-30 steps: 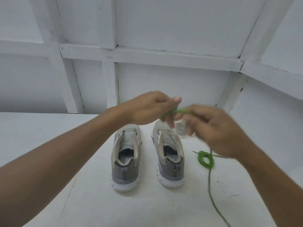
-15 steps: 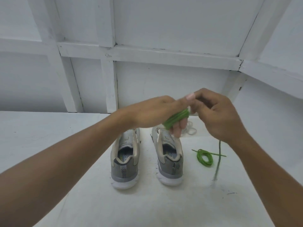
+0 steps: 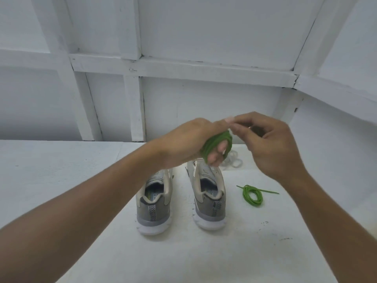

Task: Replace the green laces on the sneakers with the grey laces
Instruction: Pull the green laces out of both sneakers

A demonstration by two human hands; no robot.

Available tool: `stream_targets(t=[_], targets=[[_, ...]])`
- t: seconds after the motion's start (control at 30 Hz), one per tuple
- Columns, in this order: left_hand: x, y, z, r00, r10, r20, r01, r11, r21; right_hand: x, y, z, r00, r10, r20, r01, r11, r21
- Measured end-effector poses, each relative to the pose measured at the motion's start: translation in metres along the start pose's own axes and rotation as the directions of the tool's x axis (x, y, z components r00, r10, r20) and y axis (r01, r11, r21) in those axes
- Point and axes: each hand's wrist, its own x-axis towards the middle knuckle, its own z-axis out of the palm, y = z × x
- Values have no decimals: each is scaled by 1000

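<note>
Two grey and beige sneakers stand side by side with heels toward me, the left sneaker [image 3: 153, 203] and the right sneaker [image 3: 208, 193]. Above the right one, my left hand [image 3: 189, 141] has a green lace [image 3: 214, 142] wound in a coil round its fingers. My right hand [image 3: 265, 144] pinches the end of that lace at the left fingertips. A second green lace [image 3: 253, 195] lies coiled on the surface right of the sneakers. Pale grey laces [image 3: 234, 160] lie behind the right sneaker, partly hidden by my hands.
The sneakers stand on a white painted surface [image 3: 81, 170] with small dark marks at the front right. White panelled walls [image 3: 183, 103] close it at the back and on the right.
The loose tail of the green lace that hung down to the surface has been wound up onto my left fingers. Both hands rose slightly above the right sneaker.
</note>
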Motion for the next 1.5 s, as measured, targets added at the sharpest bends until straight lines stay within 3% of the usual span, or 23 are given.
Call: stream_targets(t=[0.07,0.2,0.37,0.57,0.67,0.73,0.8,0.97,1.13,1.3,1.5], targets=[[3,2,4,999,17,-48,-26,983,-184,-7,4,15,998,58,-21,-55,988,143],[7,-1,5,993,1,-120,-41,943,-331,-22,4,26,989,130,74,-149,891,430],[10,-6,5,995,-20,-95,-19,919,-393,-27,-1,24,988,134,76,-154,868,472],[13,-7,10,999,-12,-47,-3,950,-312,-31,-1,29,979,177,-97,-99,841,531],[21,-13,11,973,15,-229,-43,992,-120,-32,8,31,951,212,-223,-88,881,464],[27,-20,10,921,74,-383,-40,995,95,-33,14,29,927,231,-295,-98,910,404],[31,-28,8,878,88,-470,-3,984,178,-31,20,23,908,249,-338,-116,922,369],[36,-39,7,888,20,-459,48,990,136,-26,50,3,883,341,-322,-230,913,337],[49,-51,13,886,-4,-463,98,979,179,-27,93,-10,821,534,-203,-481,838,258],[62,-60,26,906,-29,-422,149,956,253,-42,163,-15,742,657,-133,-671,729,-137],[72,-65,36,914,-27,-406,183,918,351,-58,193,-11,718,694,-50,-621,607,-496]])
